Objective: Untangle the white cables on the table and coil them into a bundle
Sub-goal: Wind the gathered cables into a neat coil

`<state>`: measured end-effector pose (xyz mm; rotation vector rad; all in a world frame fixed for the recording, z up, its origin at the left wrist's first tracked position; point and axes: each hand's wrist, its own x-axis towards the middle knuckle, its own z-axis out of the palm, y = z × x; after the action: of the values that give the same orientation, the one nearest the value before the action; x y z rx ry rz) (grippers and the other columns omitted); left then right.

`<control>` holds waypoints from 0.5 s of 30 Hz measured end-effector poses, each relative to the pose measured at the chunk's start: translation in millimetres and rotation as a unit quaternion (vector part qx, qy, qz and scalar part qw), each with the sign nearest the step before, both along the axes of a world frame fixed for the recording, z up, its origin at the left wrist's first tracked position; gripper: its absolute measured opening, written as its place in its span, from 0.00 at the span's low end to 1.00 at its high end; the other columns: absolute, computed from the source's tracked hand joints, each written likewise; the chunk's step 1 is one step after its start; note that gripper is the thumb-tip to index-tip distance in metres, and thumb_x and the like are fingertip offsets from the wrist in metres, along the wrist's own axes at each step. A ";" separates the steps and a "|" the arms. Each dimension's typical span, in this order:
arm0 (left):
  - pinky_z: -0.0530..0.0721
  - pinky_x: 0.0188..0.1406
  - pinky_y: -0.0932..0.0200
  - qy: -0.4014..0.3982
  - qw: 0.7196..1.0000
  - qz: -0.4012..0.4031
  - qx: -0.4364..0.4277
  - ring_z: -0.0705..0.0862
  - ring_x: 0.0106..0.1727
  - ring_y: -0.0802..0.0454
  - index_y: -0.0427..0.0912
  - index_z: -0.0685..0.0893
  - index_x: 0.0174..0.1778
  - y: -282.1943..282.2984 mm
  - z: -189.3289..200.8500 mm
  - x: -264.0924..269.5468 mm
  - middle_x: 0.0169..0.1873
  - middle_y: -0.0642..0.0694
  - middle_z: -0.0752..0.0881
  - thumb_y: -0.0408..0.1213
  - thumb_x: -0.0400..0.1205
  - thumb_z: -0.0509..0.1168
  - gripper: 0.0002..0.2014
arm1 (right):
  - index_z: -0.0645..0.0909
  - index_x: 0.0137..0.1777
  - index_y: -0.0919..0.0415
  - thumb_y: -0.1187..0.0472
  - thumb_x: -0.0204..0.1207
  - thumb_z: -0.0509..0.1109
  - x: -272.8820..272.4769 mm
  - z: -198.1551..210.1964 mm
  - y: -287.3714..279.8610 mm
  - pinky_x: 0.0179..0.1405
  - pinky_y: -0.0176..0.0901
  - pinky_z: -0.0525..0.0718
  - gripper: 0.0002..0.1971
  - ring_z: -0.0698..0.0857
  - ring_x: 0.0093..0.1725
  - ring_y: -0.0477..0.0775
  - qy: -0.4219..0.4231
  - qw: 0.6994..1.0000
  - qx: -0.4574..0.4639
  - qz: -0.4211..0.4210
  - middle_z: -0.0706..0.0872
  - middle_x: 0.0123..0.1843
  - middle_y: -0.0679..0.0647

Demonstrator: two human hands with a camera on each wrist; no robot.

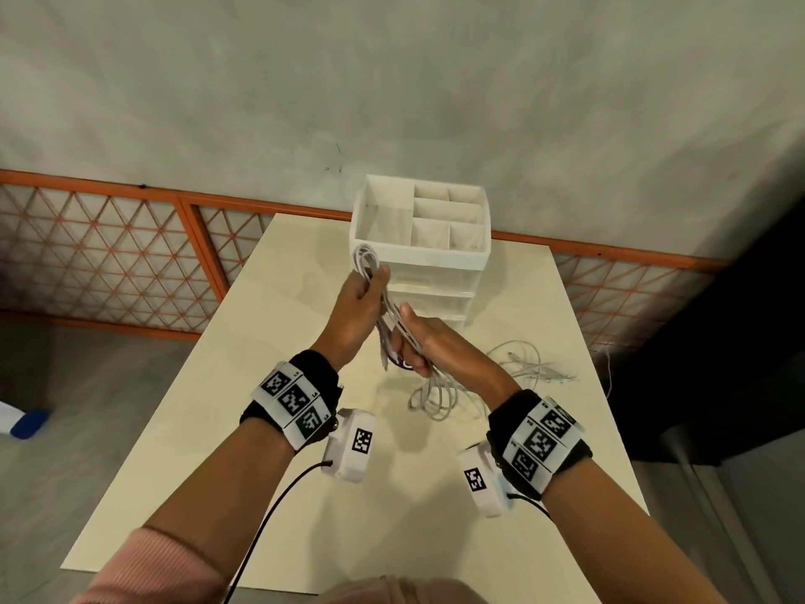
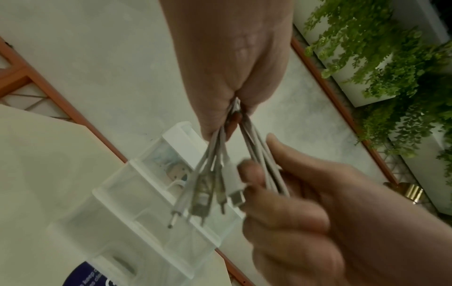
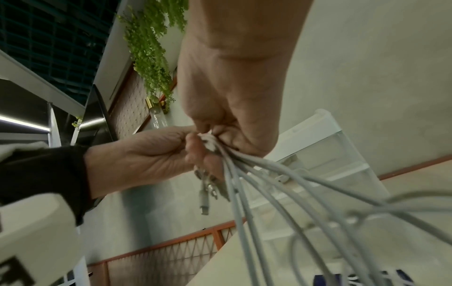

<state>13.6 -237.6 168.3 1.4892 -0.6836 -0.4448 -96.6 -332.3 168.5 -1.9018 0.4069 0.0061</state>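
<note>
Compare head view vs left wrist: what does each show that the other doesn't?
Head only: loose cable loops lying on the table, the organizer's open top compartments, both wristbands. Left wrist only: connector ends hanging below the left hand, close up; green plants. Both: left hand and right hand gripping the white cables, the drawer organizer behind.

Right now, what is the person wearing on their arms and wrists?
Each wrist has a black band carrying white tiles printed with black square codes. A white box camera with a code sticker hangs under each wrist, trailing a black wire. A pink ribbed sleeve covers the left upper arm.
</note>
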 end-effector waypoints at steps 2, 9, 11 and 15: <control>0.73 0.30 0.54 -0.020 0.998 0.056 -0.028 0.72 0.30 0.48 0.32 0.74 0.33 0.6 -0.3 11.6 0.28 0.39 0.73 0.42 0.87 0.54 0.21 | 0.76 0.40 0.61 0.42 0.85 0.48 -6.2 -0.1 -7.3 0.29 0.35 0.74 0.26 0.74 0.23 0.49 0.006 0.999 -0.029 0.031 0.72 0.24 0.50; 0.79 0.27 0.67 0.020 0.988 0.131 -0.074 0.82 0.26 0.63 0.42 0.70 0.37 -2.8 -3.1 20.4 0.26 0.56 0.79 0.40 0.88 0.50 0.14 | 0.76 0.47 0.62 0.43 0.85 0.46 -12.2 1.0 -9.9 0.24 0.36 0.72 0.25 0.66 0.22 0.45 0.044 0.992 -0.012 0.120 0.65 0.25 0.49; 0.82 0.28 0.64 0.048 0.986 0.120 -0.101 0.81 0.23 0.59 0.39 0.70 0.42 -4.0 -1.7 20.8 0.26 0.52 0.79 0.40 0.89 0.50 0.12 | 0.76 0.51 0.59 0.41 0.85 0.44 -12.3 -2.8 -7.0 0.24 0.36 0.72 0.26 0.68 0.21 0.47 0.073 0.985 0.018 0.153 0.66 0.25 0.50; 0.78 0.24 0.62 0.068 0.978 0.144 -0.135 0.73 0.21 0.59 0.44 0.67 0.39 3.6 2.4 36.9 0.21 0.55 0.73 0.40 0.88 0.50 0.11 | 0.76 0.49 0.61 0.40 0.84 0.45 -26.1 -12.1 -21.1 0.34 0.45 0.82 0.26 0.77 0.23 0.50 0.154 0.965 0.064 0.203 0.70 0.24 0.51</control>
<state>50.4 -234.0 170.6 1.2613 -0.3945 -0.2180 -122.7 -353.4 156.3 -1.8274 0.2104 0.5925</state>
